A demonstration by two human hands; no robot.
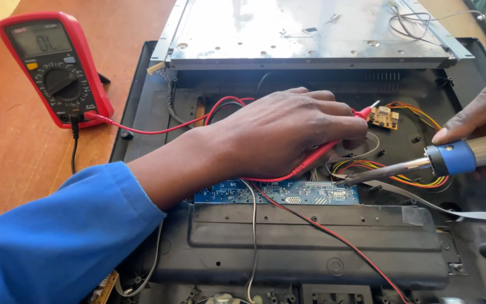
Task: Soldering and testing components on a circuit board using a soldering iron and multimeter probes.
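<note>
My left hand point(279, 138) reaches across an opened black appliance chassis point(310, 247) and grips a red multimeter probe point(361, 114), whose tip touches a small orange circuit board point(383, 117). A red lead point(142, 130) runs from the probe back to a red multimeter point(52, 67) lying on the wooden table at the upper left. My right hand point(482, 124) comes in from the right edge holding a soldering iron point(417, 164) with a blue collar; its metal tip points left, over coloured wires point(400, 177) beside the blue circuit board point(277, 192).
A shiny metal plate point(305, 31) lies across the back of the chassis, with loose thin wires on it at the upper right. A grey flat ribbon cable point(457, 211) trails right. Wooden table point(7, 163) shows on the left.
</note>
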